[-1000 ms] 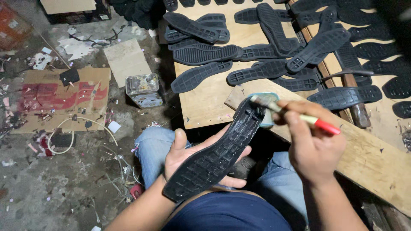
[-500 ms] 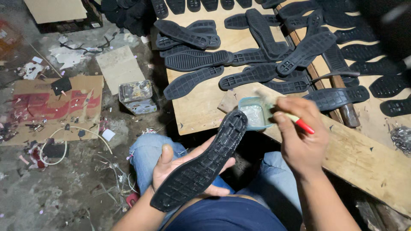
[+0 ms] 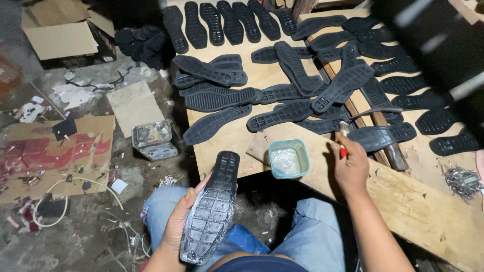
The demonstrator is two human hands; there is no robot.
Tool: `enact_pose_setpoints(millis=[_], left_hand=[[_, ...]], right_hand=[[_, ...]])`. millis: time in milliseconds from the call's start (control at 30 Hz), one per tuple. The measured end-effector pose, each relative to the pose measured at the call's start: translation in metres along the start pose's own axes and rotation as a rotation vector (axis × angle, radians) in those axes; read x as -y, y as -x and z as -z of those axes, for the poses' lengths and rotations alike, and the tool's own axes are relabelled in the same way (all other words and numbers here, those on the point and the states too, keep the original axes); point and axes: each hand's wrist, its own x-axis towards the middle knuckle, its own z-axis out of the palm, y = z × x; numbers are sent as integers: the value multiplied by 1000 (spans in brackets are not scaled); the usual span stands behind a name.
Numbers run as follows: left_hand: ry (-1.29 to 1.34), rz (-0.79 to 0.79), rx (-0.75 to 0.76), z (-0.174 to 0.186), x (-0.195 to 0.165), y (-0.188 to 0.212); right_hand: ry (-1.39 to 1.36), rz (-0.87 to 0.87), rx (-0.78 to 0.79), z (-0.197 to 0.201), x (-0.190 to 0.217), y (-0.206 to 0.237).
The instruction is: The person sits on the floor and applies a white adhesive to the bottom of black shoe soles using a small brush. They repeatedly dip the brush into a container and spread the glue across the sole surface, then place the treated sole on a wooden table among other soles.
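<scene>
Black rubber fills the left hand (image 3: pixel 182 221): a shoe sole (image 3: pixel 212 207) rests on the open palm, with the thumb curled over its near left edge and the fingers spread beneath it. The sole lies above the person's lap, gridded inner face up and glistening. Its long axis runs from the lower end near the body up and slightly right, with the narrower end pointing toward the tabletop (image 3: pixel 237 138).

The right hand (image 3: pixel 350 166) is closed around a thin tool with a red handle (image 3: pixel 343 151); only a short piece of it shows above the knuckles, and its tip lies at the edge of another sole. This hand rests on a pale wooden plank (image 3: pixel 403 201) that lies slantwise across the tabletop's near edge.

Between the two hands, on the plank's left end, stands a small light-blue tub (image 3: pixel 288 158) holding something clear and shiny. Beyond it, many more black soles (image 3: pixel 222 98) lie scattered and overlapping across the tabletop. On the floor to the left sit a square metal can (image 3: pixel 154 138), flattened cardboard (image 3: pixel 55 151) and scraps.
</scene>
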Motion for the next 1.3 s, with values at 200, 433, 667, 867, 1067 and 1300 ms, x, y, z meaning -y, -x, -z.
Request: enact_pose_setpoints(millis=[200,433,667,867,1067,1300], left_hand=[[-69,-17,-124,14,8,-14],[-36,-54,-229,27,13,-36],[11,-75,-168,26,14,-54],[26,-102,-97,24,6,-69],[30,-73,-58,20,12,-71],[-23,-49,-67,22,20,-63]], right_hand=[[-46,-8,29,-10,11,13],[37,-17,29,-7,26,9],[108,10,65,-9,28,9],[107,12,81,-12,25,10],[84,-9,84,-12,28,9],[110,15,72,-11,29,7]])
